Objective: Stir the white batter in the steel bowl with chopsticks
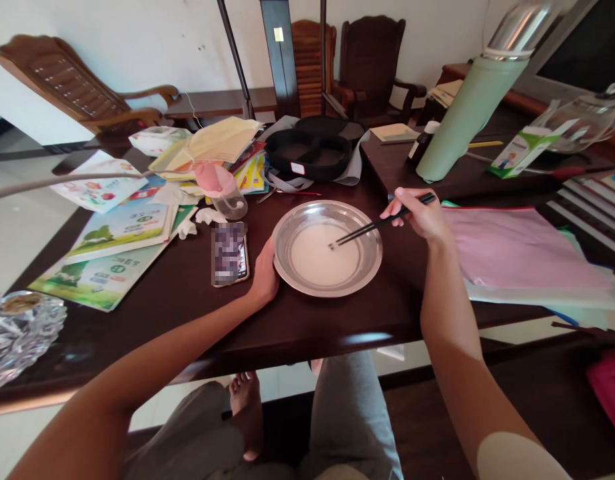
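A wide metal bowl [370, 273] stands on the dark wooden table, with a pale, whitish liquid [322, 260] in its bottom. My left hand [265, 272] is closed against the bowl's left rim; part of its fingers is hidden behind the metal. Over the right side of the bowl, my right hand [416, 210] grips a pair of black chopsticks [372, 227]. Their tips dip into the liquid near the bowl's middle. Just left of my left hand lies a phone [230, 253], its screen blurred out.
Schoolbooks [120, 233], crumpled tissue [210, 217] and a pink-capped bottle [227, 190] lie to the left. Behind the bowl sits a black case [310, 150]. A tall green thermos [472, 113] stands back right, above a pink folder [522, 247]. A glass dish [24, 333] is far left.
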`<action>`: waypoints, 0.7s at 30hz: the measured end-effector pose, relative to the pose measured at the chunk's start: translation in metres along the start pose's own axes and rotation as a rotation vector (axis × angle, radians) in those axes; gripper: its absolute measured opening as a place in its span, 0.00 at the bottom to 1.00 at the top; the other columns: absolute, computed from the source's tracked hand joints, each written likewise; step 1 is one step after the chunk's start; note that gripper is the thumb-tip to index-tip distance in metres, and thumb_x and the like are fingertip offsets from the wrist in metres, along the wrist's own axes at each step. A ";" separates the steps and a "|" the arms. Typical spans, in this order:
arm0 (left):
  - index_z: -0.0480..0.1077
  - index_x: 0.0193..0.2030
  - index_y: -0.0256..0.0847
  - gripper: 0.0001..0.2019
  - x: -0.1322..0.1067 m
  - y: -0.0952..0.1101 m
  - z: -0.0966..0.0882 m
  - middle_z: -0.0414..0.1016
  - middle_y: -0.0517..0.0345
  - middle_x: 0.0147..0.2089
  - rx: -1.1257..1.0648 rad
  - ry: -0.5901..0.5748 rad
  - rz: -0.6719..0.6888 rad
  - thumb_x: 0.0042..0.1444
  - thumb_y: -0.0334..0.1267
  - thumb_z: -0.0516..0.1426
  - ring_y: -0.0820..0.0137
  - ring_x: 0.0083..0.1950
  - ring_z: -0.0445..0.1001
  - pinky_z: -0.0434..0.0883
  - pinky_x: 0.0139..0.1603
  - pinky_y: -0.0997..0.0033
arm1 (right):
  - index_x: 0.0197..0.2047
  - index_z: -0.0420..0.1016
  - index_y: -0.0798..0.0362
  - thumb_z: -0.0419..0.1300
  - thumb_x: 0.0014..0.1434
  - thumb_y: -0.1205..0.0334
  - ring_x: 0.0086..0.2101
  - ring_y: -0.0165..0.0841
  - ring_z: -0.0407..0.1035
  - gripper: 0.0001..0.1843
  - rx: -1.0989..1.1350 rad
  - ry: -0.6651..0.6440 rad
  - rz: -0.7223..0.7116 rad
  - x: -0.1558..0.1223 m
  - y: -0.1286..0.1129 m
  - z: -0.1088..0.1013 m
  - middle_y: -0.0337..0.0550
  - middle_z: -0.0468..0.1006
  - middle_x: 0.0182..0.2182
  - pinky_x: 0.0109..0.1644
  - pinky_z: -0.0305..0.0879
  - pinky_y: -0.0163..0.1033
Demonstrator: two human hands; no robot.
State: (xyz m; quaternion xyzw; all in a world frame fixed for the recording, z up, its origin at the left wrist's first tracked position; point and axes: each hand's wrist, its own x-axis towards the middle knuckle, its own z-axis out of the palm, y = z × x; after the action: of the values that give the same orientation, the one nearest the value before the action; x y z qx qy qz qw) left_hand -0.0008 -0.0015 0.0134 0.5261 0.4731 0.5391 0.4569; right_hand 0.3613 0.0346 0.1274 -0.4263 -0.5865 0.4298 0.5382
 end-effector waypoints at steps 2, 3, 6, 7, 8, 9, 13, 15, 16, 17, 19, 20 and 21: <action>0.81 0.74 0.49 0.31 0.001 -0.002 -0.001 0.77 0.55 0.84 -0.008 0.002 0.002 0.77 0.63 0.56 0.51 0.89 0.68 0.57 0.95 0.45 | 0.21 0.81 0.49 0.80 0.54 0.21 0.18 0.31 0.69 0.39 0.017 -0.070 0.036 -0.001 -0.001 0.002 0.47 0.85 0.22 0.20 0.63 0.38; 0.81 0.74 0.49 0.31 0.001 -0.003 -0.002 0.77 0.55 0.84 -0.011 0.003 -0.002 0.77 0.63 0.56 0.51 0.89 0.68 0.56 0.95 0.45 | 0.21 0.81 0.50 0.80 0.54 0.21 0.19 0.31 0.70 0.39 0.021 -0.117 0.048 -0.002 -0.001 0.007 0.48 0.85 0.23 0.21 0.64 0.38; 0.82 0.74 0.50 0.31 0.002 -0.007 -0.003 0.78 0.56 0.83 -0.013 0.020 -0.022 0.76 0.63 0.56 0.51 0.89 0.67 0.56 0.95 0.44 | 0.25 0.85 0.51 0.80 0.55 0.22 0.23 0.32 0.75 0.37 0.003 -0.211 0.028 -0.002 -0.001 0.024 0.49 0.89 0.27 0.26 0.72 0.38; 0.82 0.73 0.50 0.31 0.002 -0.007 -0.003 0.78 0.56 0.83 -0.017 0.027 -0.027 0.76 0.63 0.56 0.51 0.89 0.68 0.56 0.95 0.43 | 0.26 0.86 0.50 0.80 0.56 0.22 0.24 0.33 0.76 0.37 -0.009 -0.212 0.010 -0.002 -0.001 0.027 0.49 0.90 0.28 0.28 0.74 0.39; 0.82 0.73 0.50 0.30 0.002 -0.007 -0.003 0.78 0.56 0.83 -0.022 0.030 -0.029 0.76 0.63 0.56 0.51 0.89 0.68 0.56 0.95 0.43 | 0.26 0.86 0.50 0.80 0.56 0.23 0.25 0.33 0.77 0.36 -0.019 -0.193 -0.009 -0.001 0.000 0.028 0.49 0.90 0.29 0.29 0.74 0.39; 0.82 0.73 0.50 0.30 0.002 -0.007 -0.003 0.78 0.56 0.83 -0.027 0.028 -0.027 0.76 0.63 0.57 0.51 0.89 0.68 0.56 0.95 0.44 | 0.26 0.86 0.50 0.80 0.56 0.23 0.25 0.33 0.77 0.36 -0.023 -0.158 -0.026 0.000 0.001 0.025 0.49 0.91 0.29 0.29 0.74 0.39; 0.82 0.74 0.50 0.30 0.001 -0.004 -0.002 0.78 0.56 0.83 -0.028 0.002 -0.002 0.77 0.62 0.56 0.51 0.89 0.68 0.57 0.95 0.44 | 0.22 0.83 0.49 0.81 0.54 0.22 0.20 0.31 0.72 0.37 0.010 -0.019 -0.029 0.001 0.002 0.004 0.48 0.87 0.24 0.21 0.65 0.38; 0.82 0.74 0.50 0.30 0.001 -0.004 -0.001 0.79 0.56 0.82 -0.033 0.001 0.007 0.77 0.61 0.56 0.50 0.89 0.69 0.58 0.94 0.43 | 0.21 0.82 0.50 0.81 0.54 0.22 0.18 0.30 0.69 0.39 0.029 -0.052 0.014 0.000 0.001 0.001 0.47 0.85 0.22 0.20 0.63 0.37; 0.82 0.74 0.50 0.29 0.001 -0.004 -0.001 0.79 0.56 0.82 -0.035 0.001 0.008 0.77 0.61 0.56 0.50 0.89 0.69 0.57 0.94 0.42 | 0.21 0.81 0.50 0.81 0.54 0.22 0.18 0.30 0.69 0.39 0.035 -0.091 0.036 -0.001 0.000 0.003 0.48 0.85 0.22 0.20 0.64 0.37; 0.82 0.73 0.50 0.29 0.001 -0.004 -0.001 0.79 0.56 0.82 -0.035 0.002 0.007 0.77 0.61 0.56 0.50 0.89 0.69 0.57 0.95 0.42 | 0.21 0.82 0.51 0.81 0.54 0.23 0.19 0.31 0.70 0.39 0.036 -0.137 0.052 -0.002 -0.001 0.007 0.48 0.86 0.22 0.21 0.65 0.37; 0.82 0.73 0.50 0.30 0.001 -0.005 -0.001 0.79 0.56 0.82 -0.026 0.014 -0.002 0.77 0.62 0.57 0.50 0.89 0.68 0.57 0.95 0.42 | 0.23 0.84 0.51 0.81 0.55 0.23 0.21 0.32 0.73 0.38 0.026 -0.213 0.051 -0.003 -0.001 0.019 0.49 0.88 0.25 0.24 0.69 0.37; 0.82 0.73 0.49 0.30 0.001 -0.005 -0.002 0.78 0.56 0.83 -0.021 0.022 -0.010 0.76 0.62 0.57 0.51 0.89 0.68 0.57 0.95 0.43 | 0.24 0.85 0.51 0.80 0.56 0.23 0.22 0.32 0.75 0.37 0.015 -0.229 0.034 -0.003 -0.001 0.024 0.49 0.89 0.26 0.26 0.71 0.38; 0.82 0.73 0.49 0.30 0.001 -0.005 -0.002 0.78 0.55 0.83 -0.019 0.028 -0.018 0.76 0.62 0.57 0.51 0.89 0.67 0.56 0.95 0.43 | 0.25 0.86 0.51 0.80 0.56 0.23 0.23 0.32 0.76 0.37 0.002 -0.227 0.013 -0.002 -0.001 0.028 0.49 0.90 0.28 0.28 0.73 0.38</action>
State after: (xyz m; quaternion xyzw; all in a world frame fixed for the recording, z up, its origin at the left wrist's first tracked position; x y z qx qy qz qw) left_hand -0.0024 0.0001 0.0082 0.5098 0.4789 0.5469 0.4600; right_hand 0.3337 0.0310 0.1266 -0.3780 -0.6404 0.4793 0.4661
